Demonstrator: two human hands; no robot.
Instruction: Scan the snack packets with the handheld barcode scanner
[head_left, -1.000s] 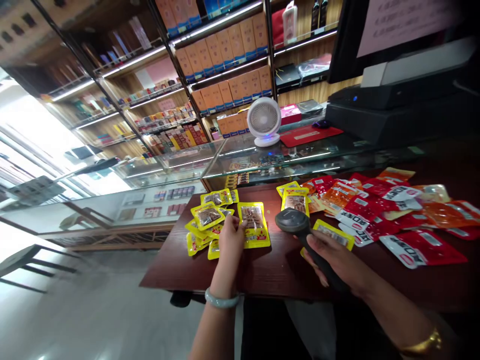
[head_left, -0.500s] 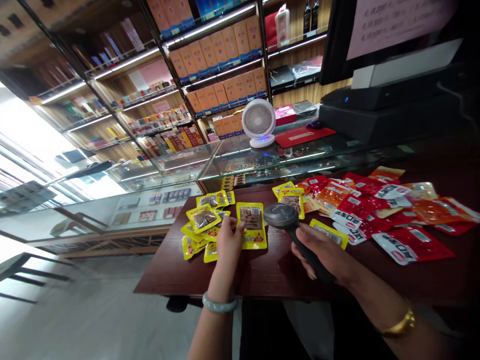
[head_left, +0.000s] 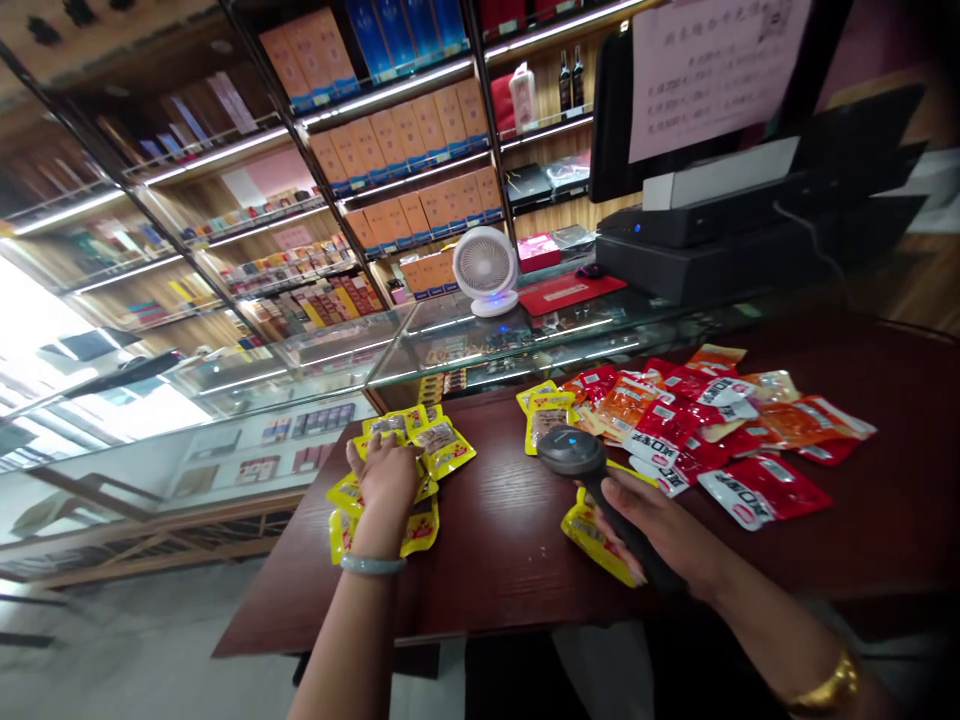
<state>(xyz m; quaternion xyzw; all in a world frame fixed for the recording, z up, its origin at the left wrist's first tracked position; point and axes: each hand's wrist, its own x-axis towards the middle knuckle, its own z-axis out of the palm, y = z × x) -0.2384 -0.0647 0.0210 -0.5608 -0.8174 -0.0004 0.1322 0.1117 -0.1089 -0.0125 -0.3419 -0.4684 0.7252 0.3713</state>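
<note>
Yellow packets | left hand shifted over them, splayed | right hand gripping scanner

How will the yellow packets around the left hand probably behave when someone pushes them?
The yellow packets may slide over one another, since they overlap and look glossy. They probably bend, as their edges look like thin plastic. Their flat shape makes rolling unlikely.

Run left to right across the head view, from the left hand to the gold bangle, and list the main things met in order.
Left hand over yellow packets → fan → scanner held in the right hand → gold bangle.
</note>
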